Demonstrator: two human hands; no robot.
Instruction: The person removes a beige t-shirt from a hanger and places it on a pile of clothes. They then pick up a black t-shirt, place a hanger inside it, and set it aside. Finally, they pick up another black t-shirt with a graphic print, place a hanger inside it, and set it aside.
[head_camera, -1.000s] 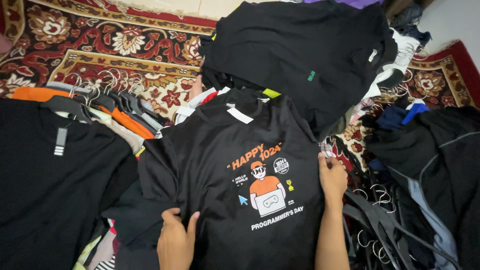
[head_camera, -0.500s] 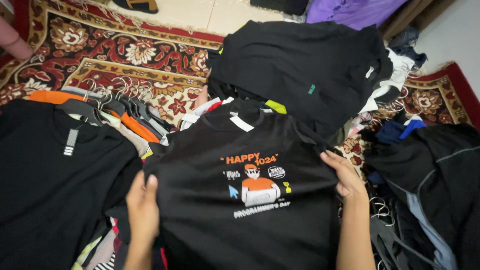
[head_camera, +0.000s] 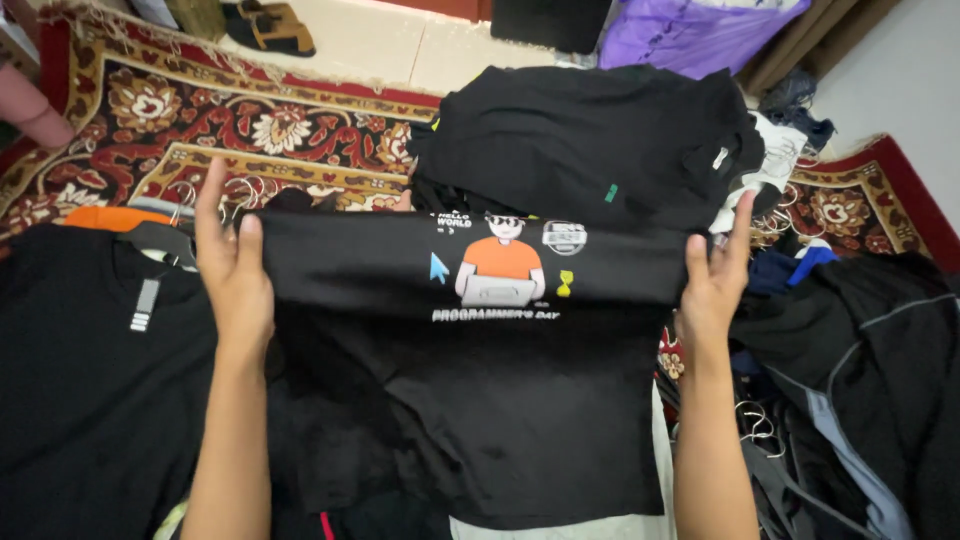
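Stretching between left hand (head_camera: 232, 272) and right hand (head_camera: 712, 282) (each grip pinching an edge), black printed T-shirt (head_camera: 470, 330).

left arm: bare forearm rises from the near edge, left of centre, reaching far.
left hand (head_camera: 233, 268): fingers straight, pointing far, thumb beside them, pinching cloth at its edge.
right arm: bare forearm rises from the near edge on the right.
right hand (head_camera: 713, 283): fingers up, pinching likewise, level with the left.
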